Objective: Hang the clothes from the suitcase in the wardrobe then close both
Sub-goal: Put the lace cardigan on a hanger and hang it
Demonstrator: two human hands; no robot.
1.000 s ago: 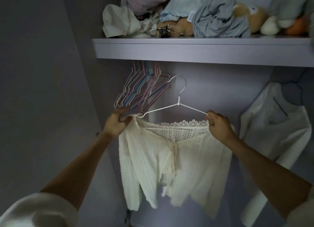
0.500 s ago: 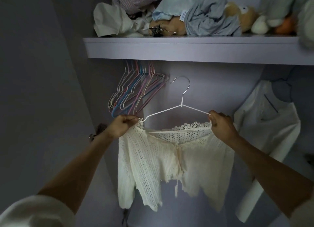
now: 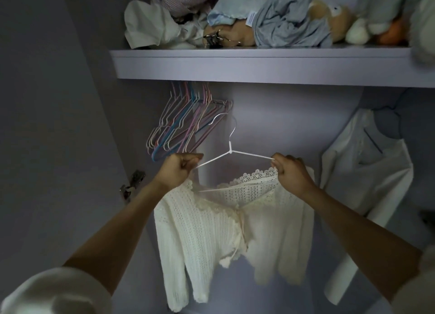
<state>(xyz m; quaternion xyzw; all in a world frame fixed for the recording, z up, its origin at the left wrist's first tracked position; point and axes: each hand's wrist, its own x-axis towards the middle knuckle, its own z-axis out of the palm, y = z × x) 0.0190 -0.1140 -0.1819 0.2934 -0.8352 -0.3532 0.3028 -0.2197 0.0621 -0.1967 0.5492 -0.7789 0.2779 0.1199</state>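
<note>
Up top, wardrobe shelf [image 3: 235,66] w/ piled clothes and soft toys. Below, cream knit cardigan [image 3: 211,238] on white wire hanger [image 3: 231,151], held under the shelf, hook near the bunch of empty coloured hangers [image 3: 186,125]. Left hand [image 3: 179,170] fisted round hanger's left arm; right hand [image 3: 292,174] grips right arm plus lace collar. White shirt [image 3: 367,172] hangs at right.
</note>
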